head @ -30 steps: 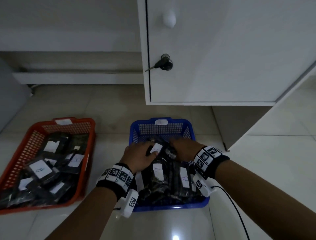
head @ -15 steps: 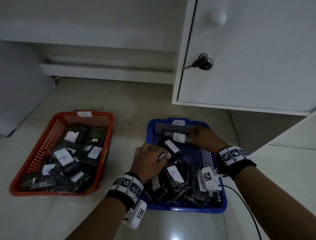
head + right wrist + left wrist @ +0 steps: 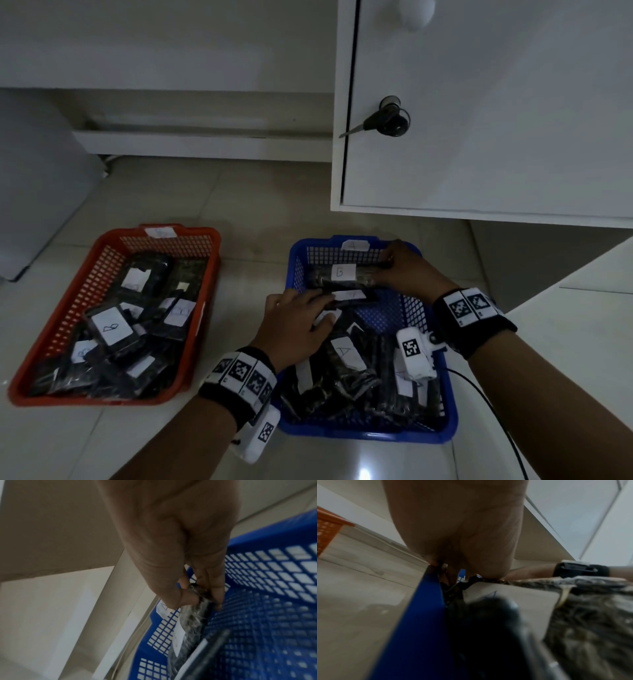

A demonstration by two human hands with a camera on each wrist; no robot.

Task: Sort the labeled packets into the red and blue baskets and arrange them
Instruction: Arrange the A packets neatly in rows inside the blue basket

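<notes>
The right hand [image 3: 402, 270] holds the right end of a packet labelled B [image 3: 339, 273], thumb and fingers pinched round it, as the right wrist view [image 3: 193, 597] shows. The packet lies crosswise against the far wall of the blue basket [image 3: 448, 407]. Half a second ago this hand was already at that packet, a little nearer in the basket; now the packet sits closer to the far wall, under the basket's own white tag [image 3: 354, 245].

The left hand [image 3: 294, 325] rests palm down on the packets at the left side of the blue basket, its fingers reaching over a second dark packet [image 3: 352, 295] just near of the B packet; whether they grip it cannot be told. It has barely shifted since the earlier frame.

A packet marked A [image 3: 346, 353] lies among others at the near end of the blue basket. The red basket [image 3: 68, 308], well to the left on the tiled floor [image 3: 260, 212], holds its heap of labelled packets [image 3: 111, 325] unchanged.
</notes>
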